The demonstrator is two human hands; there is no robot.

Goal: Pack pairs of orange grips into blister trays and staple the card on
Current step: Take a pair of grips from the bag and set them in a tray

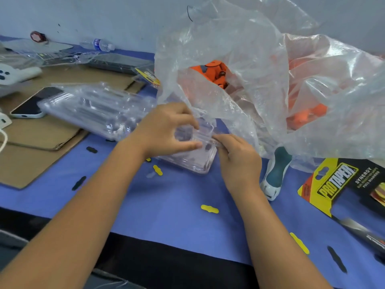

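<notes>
Both hands grip one clear blister tray (191, 157) on the blue worktop (177, 205): left hand (166, 130) over it, right hand (237, 159) pinching its rim; stapler (275, 174) just right.

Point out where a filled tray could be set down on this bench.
Bare blue mat lies between the forearms, bordered by the stapler and yellow punch-out. Crowded: the stack of blister trays on cardboard to the left, bag of orange grips behind.
</notes>
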